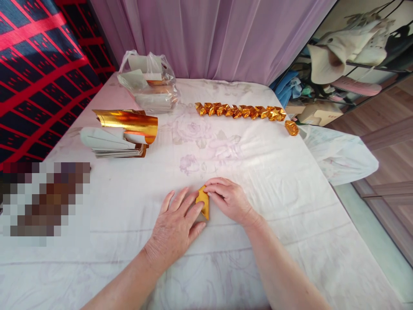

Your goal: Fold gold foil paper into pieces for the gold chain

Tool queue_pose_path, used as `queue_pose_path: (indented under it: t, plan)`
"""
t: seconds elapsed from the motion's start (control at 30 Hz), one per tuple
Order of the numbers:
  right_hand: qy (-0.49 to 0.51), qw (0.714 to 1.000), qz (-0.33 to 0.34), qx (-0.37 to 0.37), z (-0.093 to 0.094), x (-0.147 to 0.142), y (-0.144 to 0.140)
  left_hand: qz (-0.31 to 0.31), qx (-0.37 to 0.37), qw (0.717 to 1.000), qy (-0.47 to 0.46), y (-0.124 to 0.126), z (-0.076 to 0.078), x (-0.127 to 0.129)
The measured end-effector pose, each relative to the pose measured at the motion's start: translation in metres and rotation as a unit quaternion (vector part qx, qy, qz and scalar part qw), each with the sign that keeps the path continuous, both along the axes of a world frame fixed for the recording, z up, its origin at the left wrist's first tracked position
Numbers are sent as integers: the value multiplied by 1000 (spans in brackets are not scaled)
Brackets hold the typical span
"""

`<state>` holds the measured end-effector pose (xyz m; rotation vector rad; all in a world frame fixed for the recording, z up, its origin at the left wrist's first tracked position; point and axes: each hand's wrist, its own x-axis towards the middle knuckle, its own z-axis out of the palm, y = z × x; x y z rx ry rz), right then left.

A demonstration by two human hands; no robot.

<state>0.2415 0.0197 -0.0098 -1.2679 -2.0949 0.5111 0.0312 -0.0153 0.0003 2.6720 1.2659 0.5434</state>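
Note:
A small folded piece of gold foil paper [203,203] lies on the tablecloth between my hands, with its pointed end toward me. My left hand [177,219] rests flat beside it with fingers spread, its index finger and thumb side touching the paper's left part. With fingers drawn together, my right hand [229,199] pinches the far corner of the folded paper. Its fingertips cover part of that corner. Farther back, a row of folded gold foil ingots [240,111] stretches to the right, and one more gold foil ingot [291,128] sits just off its end.
A stack of foil sheets [129,125], some curled, lies at the back left. Behind it stands a clear plastic bag [150,86] holding more sheets. The tablecloth [274,193] has creases. Beyond its right edge are a white plastic bag [342,155] and a shelf with hats [346,51].

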Motion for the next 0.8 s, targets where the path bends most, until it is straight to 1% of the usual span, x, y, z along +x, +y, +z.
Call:
queue_pose_path:
  t: [0.13,0.3,0.5,0.6,0.67,0.8]
  plan:
    - [-45,999,-24,16,-3,-2,-1,21,24,999,16,3,3,-2]
    - [-72,995,-66,35,-4,-9,-6,52,60,997,19,2,2,-3]
    - [-106,988,-76,87,2,-16,-12,76,46,996,15,5,1,-5]
    - [-118,984,-85,105,5,-21,-13,79,32,996,3,8,0,-8]
    - [-120,983,-97,98,6,-26,-13,77,22,997,-14,11,0,-10]
    - [-134,982,-125,50,6,-36,-13,83,13,995,-44,14,0,-14]
